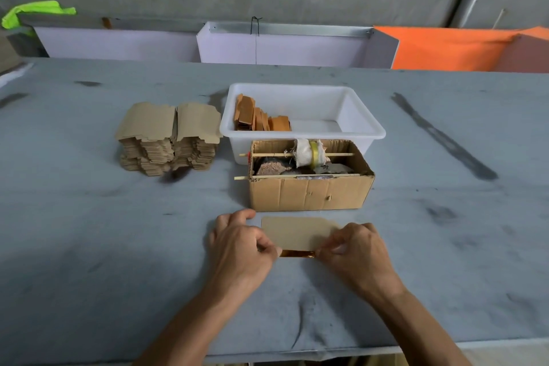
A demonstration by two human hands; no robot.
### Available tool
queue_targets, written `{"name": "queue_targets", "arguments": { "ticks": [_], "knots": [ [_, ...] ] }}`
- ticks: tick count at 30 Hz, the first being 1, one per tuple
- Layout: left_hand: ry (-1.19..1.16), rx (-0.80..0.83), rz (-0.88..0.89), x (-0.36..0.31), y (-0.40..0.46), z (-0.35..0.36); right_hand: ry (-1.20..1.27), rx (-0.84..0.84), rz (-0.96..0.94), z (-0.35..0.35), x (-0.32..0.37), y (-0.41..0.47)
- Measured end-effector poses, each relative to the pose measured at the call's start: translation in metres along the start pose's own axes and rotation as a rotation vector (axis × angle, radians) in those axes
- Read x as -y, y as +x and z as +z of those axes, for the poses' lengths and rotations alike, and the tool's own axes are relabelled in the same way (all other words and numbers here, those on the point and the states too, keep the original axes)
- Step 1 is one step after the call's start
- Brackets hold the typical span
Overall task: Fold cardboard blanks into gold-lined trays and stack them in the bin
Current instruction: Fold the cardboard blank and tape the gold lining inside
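Honestly, no writing or label can be read anywhere. Your left hand point(242, 242) and right hand point(355, 249) each keep a pinching grip on one end of the cardboard blank point(297, 232), on the desk point(118, 232) before the cardboard box point(309, 192). It is plain brown, gold at the near edge, its long axis running left to right.

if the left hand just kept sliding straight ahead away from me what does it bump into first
Probably the brown cardboard box: the left hand, gripping the blank, points forward and slightly right. Depth and angle are unclear, so it might slip past the box's left side towards the white bin.
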State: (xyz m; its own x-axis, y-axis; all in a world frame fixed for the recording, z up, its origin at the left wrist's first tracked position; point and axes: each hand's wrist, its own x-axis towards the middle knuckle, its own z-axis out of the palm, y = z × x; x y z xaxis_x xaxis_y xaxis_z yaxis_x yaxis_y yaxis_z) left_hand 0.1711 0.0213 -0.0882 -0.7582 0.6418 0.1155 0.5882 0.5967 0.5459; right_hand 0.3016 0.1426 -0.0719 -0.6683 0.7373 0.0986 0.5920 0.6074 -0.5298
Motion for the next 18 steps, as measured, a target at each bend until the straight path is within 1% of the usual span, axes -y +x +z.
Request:
{"name": "queue_targets", "arguments": {
  "ticks": [6, 9, 12, 15, 17, 18],
  "knots": [
    [0.043, -0.017, -0.060, -0.003, 0.002, -0.002, -0.089, 0.077, 0.121, -0.005, 0.005, 0.010],
    [0.013, -0.013, -0.110, 0.000, 0.003, -0.006, -0.083, 0.130, 0.153, -0.009, 0.004, 0.013],
    [-0.024, 0.000, -0.144, 0.004, 0.003, -0.010, -0.070, 0.146, 0.165, -0.010, 0.001, 0.014],
    [-0.072, -0.005, -0.154, 0.004, 0.002, -0.008, -0.015, 0.113, 0.156, -0.008, 0.000, 0.009],
    [-0.064, -0.028, -0.161, 0.002, 0.000, -0.007, -0.005, 0.017, 0.109, -0.002, -0.001, 0.003],
    [-0.043, -0.052, -0.144, 0.000, -0.002, -0.007, 0.002, -0.057, 0.052, 0.002, -0.001, -0.001]
  ]
}}
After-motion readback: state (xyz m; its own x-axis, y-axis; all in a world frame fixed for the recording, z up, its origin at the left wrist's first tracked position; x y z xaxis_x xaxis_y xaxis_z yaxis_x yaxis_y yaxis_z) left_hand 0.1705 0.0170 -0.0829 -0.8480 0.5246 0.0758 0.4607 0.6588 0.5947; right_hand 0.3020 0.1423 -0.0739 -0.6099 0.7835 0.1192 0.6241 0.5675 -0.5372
